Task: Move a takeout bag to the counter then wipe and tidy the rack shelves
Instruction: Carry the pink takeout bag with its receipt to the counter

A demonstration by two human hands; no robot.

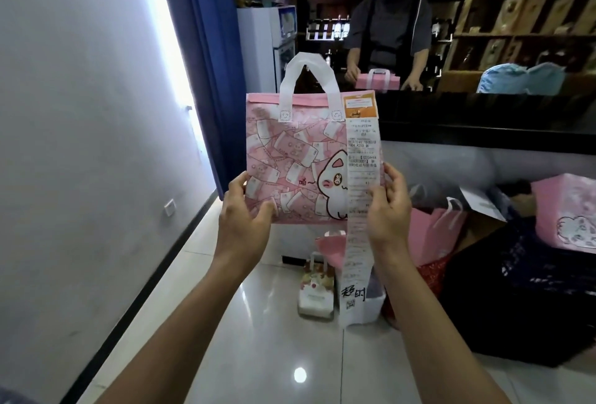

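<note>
In front of the dark counter (483, 132), a pink takeout bag (296, 158) is hanging upright in the air, the left hand (243, 210) gripping its lower left edge and the right hand (388, 206) pinching its right edge and the long receipt (358, 210); open tiled floor (258, 339) is lying below the counter, smaller bags (317, 287) standing at its base

A pale wall (80, 145) is running down the left side, carrying a white socket plate (169, 207) low down. Bright daylight is streaming through a tall window strip (171, 32) beside a blue curtain (206, 58). The glossy tiled floor (258, 355) is reflecting a ceiling lamp. Wooden shelving (529, 10) is filling the far right wall behind a dark bench (483, 126), and a white fridge (258, 48) is standing at the back.
</note>
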